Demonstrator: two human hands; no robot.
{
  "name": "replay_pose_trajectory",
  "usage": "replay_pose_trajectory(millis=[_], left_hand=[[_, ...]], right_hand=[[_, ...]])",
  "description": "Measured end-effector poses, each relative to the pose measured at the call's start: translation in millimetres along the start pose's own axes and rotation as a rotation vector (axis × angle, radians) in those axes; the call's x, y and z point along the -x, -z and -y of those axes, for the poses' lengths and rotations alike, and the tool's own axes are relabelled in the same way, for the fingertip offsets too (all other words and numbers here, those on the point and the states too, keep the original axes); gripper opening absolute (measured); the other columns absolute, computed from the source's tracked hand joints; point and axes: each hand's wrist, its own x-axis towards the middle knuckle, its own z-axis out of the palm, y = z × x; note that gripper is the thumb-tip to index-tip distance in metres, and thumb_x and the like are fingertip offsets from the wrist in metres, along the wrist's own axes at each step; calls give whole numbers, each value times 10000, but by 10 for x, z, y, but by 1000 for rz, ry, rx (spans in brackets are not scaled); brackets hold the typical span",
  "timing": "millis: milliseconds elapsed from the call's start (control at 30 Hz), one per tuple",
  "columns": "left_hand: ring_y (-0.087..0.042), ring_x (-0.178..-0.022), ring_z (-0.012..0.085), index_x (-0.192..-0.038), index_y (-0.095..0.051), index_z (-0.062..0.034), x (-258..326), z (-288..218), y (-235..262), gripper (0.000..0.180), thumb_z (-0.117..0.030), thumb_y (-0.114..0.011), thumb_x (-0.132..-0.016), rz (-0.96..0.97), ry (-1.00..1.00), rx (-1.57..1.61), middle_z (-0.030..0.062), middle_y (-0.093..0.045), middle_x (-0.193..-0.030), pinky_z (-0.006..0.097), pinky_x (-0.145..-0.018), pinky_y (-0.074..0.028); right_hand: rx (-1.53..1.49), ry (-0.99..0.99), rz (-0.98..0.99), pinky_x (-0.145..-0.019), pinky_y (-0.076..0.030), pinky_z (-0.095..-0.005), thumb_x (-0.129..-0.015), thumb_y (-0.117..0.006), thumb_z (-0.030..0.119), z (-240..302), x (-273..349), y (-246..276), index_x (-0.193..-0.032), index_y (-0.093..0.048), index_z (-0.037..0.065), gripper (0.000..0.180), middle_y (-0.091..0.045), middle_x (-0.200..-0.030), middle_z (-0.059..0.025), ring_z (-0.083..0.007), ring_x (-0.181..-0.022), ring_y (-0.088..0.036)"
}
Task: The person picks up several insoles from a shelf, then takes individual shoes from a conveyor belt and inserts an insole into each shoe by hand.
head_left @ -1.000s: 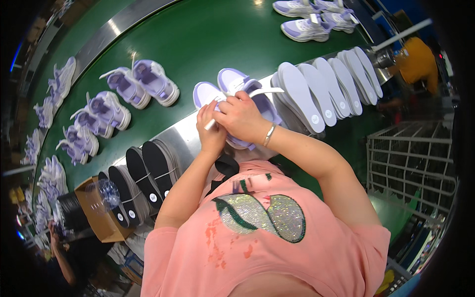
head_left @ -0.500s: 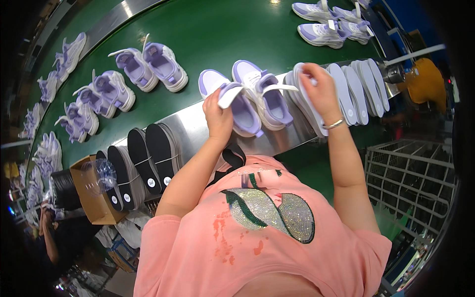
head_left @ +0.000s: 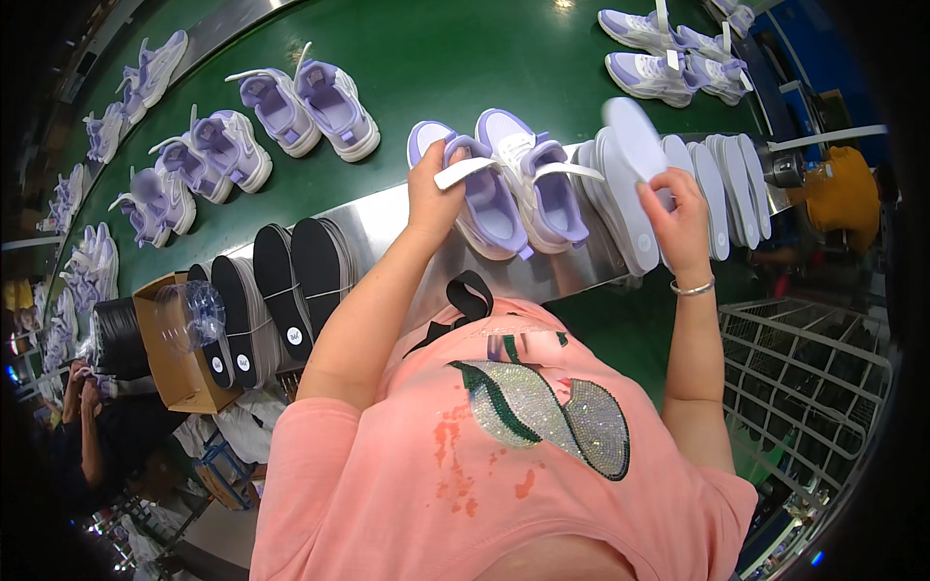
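Note:
Two lilac and white sneakers stand side by side at the near edge of the green conveyor belt. My left hand grips the left sneaker at its tongue and white strap. The right sneaker stands untouched beside it. My right hand holds a white insole, lifted from the row of white insoles leaning on the metal ledge to the right.
More lilac sneaker pairs lie along the belt to the left and at the far right. Black insoles lean in a row left of me, beside a cardboard box. A white wire rack stands at my right. Another person works at lower left.
My hands have parted: the right one left the sneakers, reached right and picked a white insole from the row. The left one stays on the left sneaker.

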Motion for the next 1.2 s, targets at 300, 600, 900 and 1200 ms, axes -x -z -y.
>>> replay_pose_trajectory(millis=[300,600,900,1200], left_hand=[[-544,-743,361,-878,-508,2,0,38,-110,168,-142,-551,-803,21,-9,-96,181,-571,-775,402,-643,-424],[-531,-866,369,-964,-487,35,107,86,-118,278,-24,-539,-698,46,-122,-295,204,-554,-889,398,-756,-428],[-506,-882,368,-1054,-467,29,121,157,-143,386,-47,-577,-692,87,-103,-235,193,-534,-939,411,-774,-414],[-565,-894,328,-1048,-499,19,181,172,-176,344,-83,-577,-729,66,-43,-196,201,-561,-957,363,-774,-446]], right_hand=[[704,714,663,-558,-472,-303,-657,-574,117,918,33,-716,-694,-632,68,84,-568,-765,-91,-213,-697,-571],[459,409,537,-654,-483,-364,-700,-565,168,818,65,-1170,-821,-594,24,190,-576,-802,-124,-278,-721,-585],[600,605,607,-643,-423,-401,-674,-571,159,830,89,-786,-770,-587,53,144,-579,-773,-78,-233,-800,-556],[405,560,663,-617,-491,-352,-695,-554,118,593,-14,-1445,-774,-621,39,131,-617,-808,-124,-247,-757,-599]])
